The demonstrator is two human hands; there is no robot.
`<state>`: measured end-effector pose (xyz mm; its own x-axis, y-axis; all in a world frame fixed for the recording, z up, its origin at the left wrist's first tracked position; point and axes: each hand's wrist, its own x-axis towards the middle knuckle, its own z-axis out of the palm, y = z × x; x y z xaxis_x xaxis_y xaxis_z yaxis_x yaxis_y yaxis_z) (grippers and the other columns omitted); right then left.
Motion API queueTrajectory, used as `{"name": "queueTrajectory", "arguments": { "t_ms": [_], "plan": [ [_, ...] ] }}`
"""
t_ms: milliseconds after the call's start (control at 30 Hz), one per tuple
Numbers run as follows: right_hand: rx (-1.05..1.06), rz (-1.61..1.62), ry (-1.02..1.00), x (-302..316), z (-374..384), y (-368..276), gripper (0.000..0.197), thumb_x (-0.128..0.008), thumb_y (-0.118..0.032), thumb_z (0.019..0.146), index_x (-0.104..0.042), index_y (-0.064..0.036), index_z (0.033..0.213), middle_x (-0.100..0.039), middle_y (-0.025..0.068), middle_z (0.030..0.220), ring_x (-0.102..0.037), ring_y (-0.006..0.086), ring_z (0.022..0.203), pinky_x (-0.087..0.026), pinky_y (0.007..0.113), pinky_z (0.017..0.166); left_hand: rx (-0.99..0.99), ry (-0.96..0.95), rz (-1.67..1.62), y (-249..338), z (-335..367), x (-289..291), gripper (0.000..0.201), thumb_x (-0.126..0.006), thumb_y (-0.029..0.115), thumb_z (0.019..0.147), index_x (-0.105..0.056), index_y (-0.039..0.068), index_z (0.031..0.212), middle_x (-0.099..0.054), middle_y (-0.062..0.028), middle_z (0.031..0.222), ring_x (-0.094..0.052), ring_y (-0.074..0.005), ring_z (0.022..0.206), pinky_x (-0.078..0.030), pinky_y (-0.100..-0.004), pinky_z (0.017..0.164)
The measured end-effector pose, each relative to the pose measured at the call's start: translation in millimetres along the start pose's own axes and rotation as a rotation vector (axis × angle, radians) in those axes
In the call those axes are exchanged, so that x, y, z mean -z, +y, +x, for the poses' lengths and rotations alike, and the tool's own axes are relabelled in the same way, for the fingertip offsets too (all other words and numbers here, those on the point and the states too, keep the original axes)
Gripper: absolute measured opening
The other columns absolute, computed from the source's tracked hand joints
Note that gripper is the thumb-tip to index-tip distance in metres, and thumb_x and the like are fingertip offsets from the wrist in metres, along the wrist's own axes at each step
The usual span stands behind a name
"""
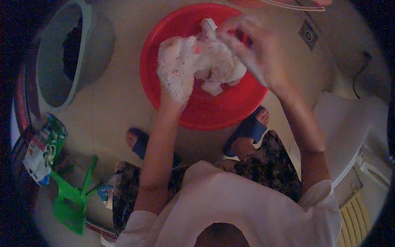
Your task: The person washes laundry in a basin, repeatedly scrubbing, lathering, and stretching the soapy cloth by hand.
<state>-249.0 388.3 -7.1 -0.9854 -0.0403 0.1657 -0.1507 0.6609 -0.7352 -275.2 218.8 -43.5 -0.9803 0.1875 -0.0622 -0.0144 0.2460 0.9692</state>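
A wide red basin [205, 117] stands on the floor in front of me, with a bunched, wet white cloth [220, 61] in it. Thick suds cover my left hand [177, 68]. Its fingers are closed on the left side of the cloth. At the basin's right rim, my right hand [259, 51] is smeared by motion. Its fingers are curled and apart, and red shows through the gap between them. The fingertips are close to the cloth's upper end; whether they touch it I cannot tell.
To the left stands a tall grey-green bucket [82, 53] with something dark inside. A green and white packet [45, 148] and a green plastic scoop-like piece [70, 206] are at lower left. My feet in blue sandals [251, 131] flank the basin's near side. A floor drain [307, 36] lies at upper right.
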Motion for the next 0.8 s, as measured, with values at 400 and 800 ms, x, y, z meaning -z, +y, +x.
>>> {"name": "queueTrajectory", "arguments": {
  "t_ms": [400, 800],
  "plan": [
    [-0.088, 0.205, -0.501, 23.8, 4.8, -28.4, 0.024, -0.056, -0.020, 0.077, -0.055, -0.0012, 0.092, -0.057, 0.0116, 0.090, -0.056, 0.0183, 0.083, -0.046, 0.028, 0.070, 0.064, 0.002, -0.265, 43.1, -8.0, -11.1, 0.025, -0.044, 0.025, 0.086, -0.049, 0.003, 0.075, -0.047, -0.0032, 0.070, -0.047, -0.0117, 0.068, -0.040, -0.0266, 0.062],
    [0.539, 0.066, 0.590, 193.1, -24.8, -145.7, 0.037, -0.034, -0.038, 0.086, -0.045, -0.0070, 0.103, -0.045, 0.0041, 0.076, -0.049, 0.0139, 0.066, -0.044, 0.025, 0.053, -0.138, -0.541, -0.020, 107.1, -17.5, 123.3, 0.018, -0.056, 0.020, 0.076, -0.056, 0.002, 0.076, -0.057, -0.0078, 0.079, -0.053, -0.0140, 0.075, -0.041, -0.0280, 0.068]
  ]
}}
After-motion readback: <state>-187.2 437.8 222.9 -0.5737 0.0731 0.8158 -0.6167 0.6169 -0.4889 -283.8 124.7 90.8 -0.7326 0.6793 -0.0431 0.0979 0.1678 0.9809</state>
